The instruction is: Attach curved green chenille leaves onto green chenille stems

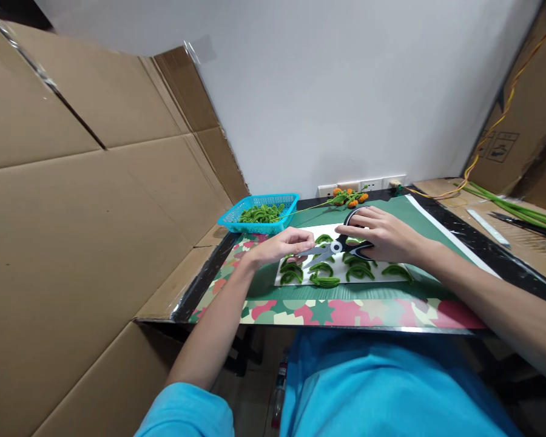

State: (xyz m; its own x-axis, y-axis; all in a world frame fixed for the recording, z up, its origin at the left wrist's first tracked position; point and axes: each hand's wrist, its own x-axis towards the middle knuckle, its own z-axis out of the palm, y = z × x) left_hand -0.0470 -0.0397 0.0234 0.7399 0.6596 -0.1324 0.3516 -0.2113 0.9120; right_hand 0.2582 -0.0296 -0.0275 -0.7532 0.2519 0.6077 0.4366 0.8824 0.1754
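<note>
My right hand (384, 233) is closed round the black handles of a pair of scissors (336, 247). The blades stand apart and point left, toward my left hand (295, 244). That hand is pinched at the blade tips; what its fingers hold, if anything, is too hidden to name. Below both hands lies a white sheet (341, 277) carrying several curved, fuzzy green leaf-shaped pieces (324, 281). Some of these pieces are partly covered by my hands and the scissors.
At the back left, a blue basket (222, 222) holds many green pieces. Orange flowers on green stems (351, 197) lie near the wall sockets (372, 184). Cardboard (118, 212) walls the left side. On the right are green stems (519, 206), a black-handled tool (523, 224) and a pale strip (488, 227).
</note>
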